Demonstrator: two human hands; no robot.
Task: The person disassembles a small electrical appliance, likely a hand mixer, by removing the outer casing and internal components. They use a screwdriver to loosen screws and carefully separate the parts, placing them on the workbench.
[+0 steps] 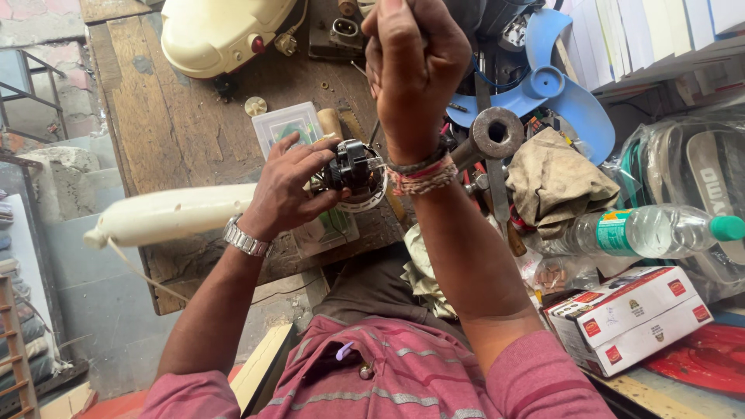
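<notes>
So your left hand is wrapped snug around the small black fan motor, dead centre over the wooden bench; your right hand sits fisted up at 12 o'clock, can't tell what's inside

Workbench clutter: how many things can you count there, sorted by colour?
Blue: 1, the blue plastic fan blade
Cream: 2, the cream plastic fan housing and the long cream plastic stand tube
Clear: 2, the clear plastic water bottle with a green cap and the clear plastic lidded box
Black: 1, the small black motor gripped by the left hand
Total: 6
</notes>
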